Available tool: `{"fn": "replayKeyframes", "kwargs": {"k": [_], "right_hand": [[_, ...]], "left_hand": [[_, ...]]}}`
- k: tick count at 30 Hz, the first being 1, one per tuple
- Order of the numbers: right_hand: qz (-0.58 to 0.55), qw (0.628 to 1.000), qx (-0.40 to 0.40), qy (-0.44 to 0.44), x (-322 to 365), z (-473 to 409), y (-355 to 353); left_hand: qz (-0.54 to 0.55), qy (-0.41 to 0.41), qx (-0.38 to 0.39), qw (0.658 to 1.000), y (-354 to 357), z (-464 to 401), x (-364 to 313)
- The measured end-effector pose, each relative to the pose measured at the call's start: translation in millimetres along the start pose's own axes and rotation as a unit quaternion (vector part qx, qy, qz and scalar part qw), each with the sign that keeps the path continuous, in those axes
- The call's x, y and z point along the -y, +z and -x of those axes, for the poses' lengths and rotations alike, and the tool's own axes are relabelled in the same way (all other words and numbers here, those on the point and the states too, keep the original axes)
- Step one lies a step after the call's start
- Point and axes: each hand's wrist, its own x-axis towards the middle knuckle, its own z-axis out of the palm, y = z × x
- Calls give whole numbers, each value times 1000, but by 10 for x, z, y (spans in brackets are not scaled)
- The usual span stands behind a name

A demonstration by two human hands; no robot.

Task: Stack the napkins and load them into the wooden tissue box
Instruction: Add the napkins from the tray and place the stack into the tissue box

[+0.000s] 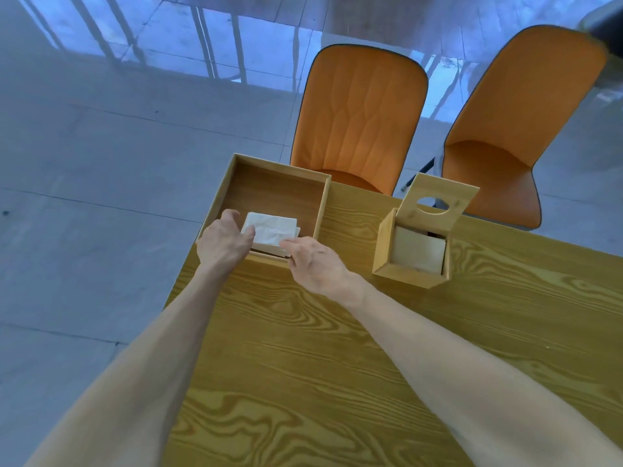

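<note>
A small stack of white napkins (271, 228) lies in the near part of an open wooden tray (323, 205) at the table's far left corner. My left hand (224, 241) grips the stack's left edge, thumb on top. My right hand (312, 259) touches the stack's near right corner with its fingertips, fingers curled over the tray's front wall. To the right stands the wooden tissue box (409, 276), its lid (438, 202) with an oval hole tipped up and open. White napkins (418, 252) lie inside the box.
The wood-grain table (337, 365) reaches toward me. Two orange chairs (360, 119) (512, 129) stand behind its far edge. The table's left edge drops to a grey tiled floor (84, 163).
</note>
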Motion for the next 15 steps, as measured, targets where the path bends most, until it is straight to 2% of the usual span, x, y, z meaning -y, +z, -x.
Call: {"fn": "replayKeyframes", "kwargs": {"k": [6,11,15], "right_hand": [[44,992,118,7,40,-162,149],[38,989,140,9,54,-189,105],[23,989,144,25,58,-198,78]], "left_hand": [[-48,-19,47,998,120,-142,-21],[-39,-25,32,998,151,-209,-73],[2,-70,65,995,141,-291,-78]]}}
